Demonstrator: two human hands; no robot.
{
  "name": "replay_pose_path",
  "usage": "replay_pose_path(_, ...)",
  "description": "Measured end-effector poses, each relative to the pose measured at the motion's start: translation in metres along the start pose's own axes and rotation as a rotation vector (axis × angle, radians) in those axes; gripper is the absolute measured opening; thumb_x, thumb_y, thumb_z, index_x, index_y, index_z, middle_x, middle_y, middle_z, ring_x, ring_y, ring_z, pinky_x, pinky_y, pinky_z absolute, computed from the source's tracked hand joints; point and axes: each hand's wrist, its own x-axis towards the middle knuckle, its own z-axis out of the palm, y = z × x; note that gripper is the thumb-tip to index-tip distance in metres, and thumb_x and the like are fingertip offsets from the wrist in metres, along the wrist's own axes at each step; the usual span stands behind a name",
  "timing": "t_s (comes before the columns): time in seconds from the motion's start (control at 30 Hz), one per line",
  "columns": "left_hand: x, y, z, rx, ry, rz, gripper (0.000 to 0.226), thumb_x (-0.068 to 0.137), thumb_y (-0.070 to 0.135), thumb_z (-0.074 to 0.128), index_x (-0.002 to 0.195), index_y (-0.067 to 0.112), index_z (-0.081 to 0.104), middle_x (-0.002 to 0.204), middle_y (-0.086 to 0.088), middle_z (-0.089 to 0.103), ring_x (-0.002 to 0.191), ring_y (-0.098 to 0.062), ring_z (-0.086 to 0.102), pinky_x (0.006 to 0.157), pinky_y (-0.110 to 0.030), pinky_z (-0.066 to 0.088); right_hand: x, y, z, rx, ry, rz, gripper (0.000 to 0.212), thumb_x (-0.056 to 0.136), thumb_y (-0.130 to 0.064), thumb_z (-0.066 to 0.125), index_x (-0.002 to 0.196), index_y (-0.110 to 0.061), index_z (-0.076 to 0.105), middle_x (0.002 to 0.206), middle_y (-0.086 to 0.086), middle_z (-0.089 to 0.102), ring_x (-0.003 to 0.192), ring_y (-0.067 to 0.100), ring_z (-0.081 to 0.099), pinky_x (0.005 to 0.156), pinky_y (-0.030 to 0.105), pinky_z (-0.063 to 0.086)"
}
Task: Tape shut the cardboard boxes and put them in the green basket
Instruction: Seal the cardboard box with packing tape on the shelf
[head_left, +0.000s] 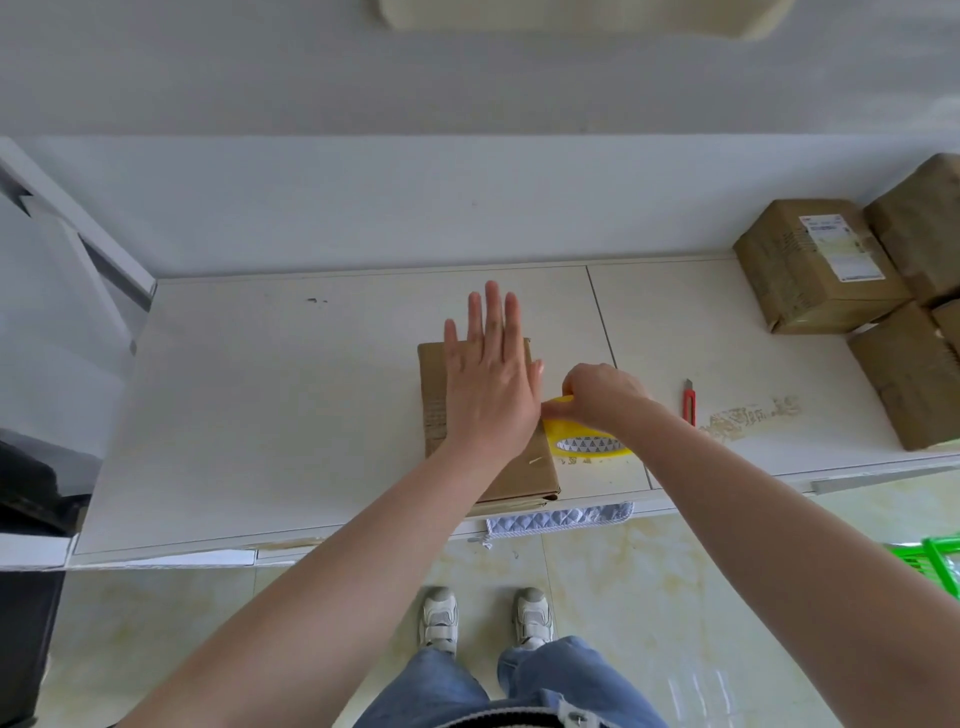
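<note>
A flat cardboard box (435, 395) lies on the white table (270, 415) in front of me. My left hand (491, 374) presses flat on its top with straight fingers. Just right of the box, my right hand (597, 397) grips a yellow roll of tape (587, 441) at the box's right edge. A corner of the green basket (935, 564) shows at the lower right, on the floor beside the table.
A red utility knife (689, 402) lies on the table right of my hands. Several cardboard boxes (815, 265) are stacked at the table's far right. A quilted cloth (561, 519) hangs over the front edge. A wall runs behind the table.
</note>
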Motion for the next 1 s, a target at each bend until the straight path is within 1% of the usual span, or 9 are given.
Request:
replay_pose_path(0.13, -0.017, -0.008, 0.023, 0.122, -0.246, 0.033, 0.068, 0.104, 0.042, 0.02, 0.154, 0.011, -0.015, 0.161, -0.01, -0.024, 0.148, -0.028, -0.022, 0.12, -0.049, -0.011, -0.002, -0.002, -0.001, 0.017, -0.018, 0.002, 0.061, 0.074, -0.079, 0.056, 0.067, -0.019, 0.054, 0.066, -0.003, 0.056, 0.06, 0.012, 0.052, 0.049, 0.026, 0.033)
replay_pose_path(0.3, -0.014, -0.011, 0.026, 0.066, -0.149, -0.101, 0.069, 0.101, 0.043, 0.017, 0.154, 0.017, -0.018, 0.16, -0.011, -0.026, 0.148, -0.029, -0.023, 0.119, -0.052, -0.013, -0.005, 0.002, -0.004, 0.051, -0.026, -0.003, 0.06, 0.077, -0.076, 0.056, 0.067, -0.017, 0.055, 0.065, -0.002, 0.056, 0.061, 0.013, 0.053, 0.05, 0.026, 0.033)
replay_pose_path(0.43, -0.021, -0.023, 0.028, 0.107, -0.197, -0.132, 0.069, 0.101, 0.049, 0.016, 0.154, 0.02, -0.016, 0.161, -0.011, -0.023, 0.149, -0.028, -0.018, 0.12, -0.053, -0.007, -0.006, 0.001, -0.003, 0.047, -0.036, -0.041, 0.059, 0.078, -0.076, 0.054, 0.074, -0.018, 0.058, 0.067, -0.002, 0.056, 0.062, 0.012, 0.051, 0.051, 0.026, 0.033)
replay_pose_path(0.57, -0.021, -0.033, 0.024, 0.052, -0.212, -0.12, 0.079, 0.089, 0.07, -0.003, 0.153, 0.027, -0.022, 0.16, -0.007, -0.026, 0.148, -0.025, -0.022, 0.12, -0.049, -0.012, -0.013, 0.021, -0.015, 0.317, -0.142, -0.181, 0.047, 0.086, -0.063, 0.058, 0.068, -0.02, 0.059, 0.065, -0.001, 0.054, 0.065, 0.017, 0.052, 0.06, 0.03, 0.038)
replay_pose_path(0.63, -0.023, -0.043, 0.021, -0.003, -0.205, -0.113, 0.082, 0.083, 0.076, -0.006, 0.151, 0.032, -0.023, 0.16, -0.006, -0.027, 0.148, -0.023, -0.022, 0.119, -0.047, -0.014, -0.017, 0.03, -0.022, 0.44, -0.131, -0.224, 0.039, 0.086, -0.059, 0.061, 0.067, -0.025, 0.061, 0.064, -0.005, 0.054, 0.065, 0.015, 0.054, 0.06, 0.029, 0.04)
replay_pose_path(0.7, -0.025, -0.05, 0.017, -0.047, -0.201, -0.115, 0.083, 0.082, 0.079, -0.004, 0.151, 0.036, -0.023, 0.16, -0.005, -0.027, 0.148, -0.022, -0.023, 0.119, -0.047, -0.014, -0.017, 0.028, -0.023, 0.366, -0.076, -0.207, 0.046, 0.082, -0.064, 0.061, 0.065, -0.022, 0.061, 0.062, -0.004, 0.054, 0.062, 0.013, 0.052, 0.055, 0.027, 0.037)
replay_pose_path(0.83, -0.025, -0.058, 0.013, -0.094, -0.228, -0.111, 0.085, 0.081, 0.082, 0.0, 0.149, 0.038, -0.026, 0.158, -0.003, -0.032, 0.147, -0.02, -0.027, 0.119, -0.046, -0.015, -0.018, 0.005, -0.026, -0.095, 0.019, -0.064, 0.065, 0.076, -0.08, 0.051, 0.066, -0.016, 0.054, 0.062, -0.003, 0.055, 0.058, 0.011, 0.05, 0.05, 0.026, 0.032)
replay_pose_path(0.9, -0.027, -0.066, 0.01, -0.154, -0.223, -0.105, 0.088, 0.08, 0.084, 0.006, 0.149, 0.039, -0.025, 0.159, -0.002, -0.03, 0.147, -0.018, -0.026, 0.119, -0.044, -0.015, -0.019, 0.0, -0.031, -0.046, 0.027, -0.063, 0.068, 0.074, -0.082, 0.052, 0.061, -0.015, 0.051, 0.057, -0.003, 0.053, 0.054, 0.012, 0.05, 0.049, 0.026, 0.033)
replay_pose_path(1.0, -0.033, -0.089, 0.003, -0.414, -0.172, -0.148, 0.099, 0.077, 0.083, 0.023, 0.153, 0.033, -0.015, 0.162, 0.001, -0.02, 0.148, -0.012, -0.019, 0.121, -0.041, -0.012, -0.025, -0.023, -0.035, 0.063, 0.04, -0.1, 0.068, 0.072, -0.081, 0.056, 0.055, -0.015, 0.045, 0.051, -0.003, 0.047, 0.05, 0.015, 0.048, 0.047, 0.026, 0.03)
